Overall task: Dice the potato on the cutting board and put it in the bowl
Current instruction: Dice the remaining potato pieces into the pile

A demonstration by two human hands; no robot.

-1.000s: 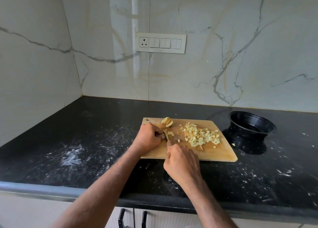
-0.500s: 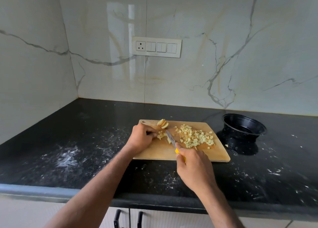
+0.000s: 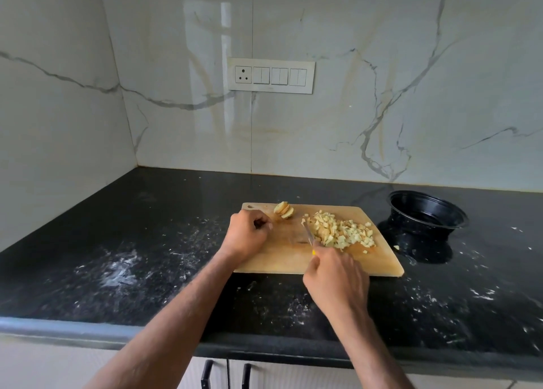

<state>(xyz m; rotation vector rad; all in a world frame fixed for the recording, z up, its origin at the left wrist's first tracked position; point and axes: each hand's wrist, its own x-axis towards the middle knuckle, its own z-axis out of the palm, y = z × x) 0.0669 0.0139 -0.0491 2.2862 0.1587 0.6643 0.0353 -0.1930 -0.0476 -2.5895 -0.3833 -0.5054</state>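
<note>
potato sits in two lots on the cutting board [image 3: 279, 259], a wooden board lying flat on the black countertop [image 3: 147, 221]. going left to right: white powdery smears [image 3: 117, 271] on the counter left of the board. left forearm comes up from the bottom edge, angled toward the board's far left corner. left hand [image 3: 245, 233] rests on the board's left part, back of hand up, fingers curled into a loose fist; nothing visible inside it, though what the fingertips touch is hidden. just beyond its knuckles, near the board's far edge, a small stack of potato slices [image 3: 283, 210], uncut, apart from the hand. next the knife [image 3: 308, 234], thin blade tilted, tip pointing away, blade edge against the left side of the diced potato pile [image 3: 340, 233]. the pile covers the board's right-centre, a few loose cubes near the right edge. right hand [image 3: 336, 280] is at the board's near edge, fingers wrapped round the knife's yellow handle, only a bit of yellow showing above the knuckles, wrist bent slightly, forearm running down to the bottom right. right of the board, the black bowl [image 3: 426, 212] stands upright on the counter, close to the board's far right corner but not touching; no potato seen in it. one stray potato bit [image 3: 396, 247] lies on the counter between board and bowl.
</note>
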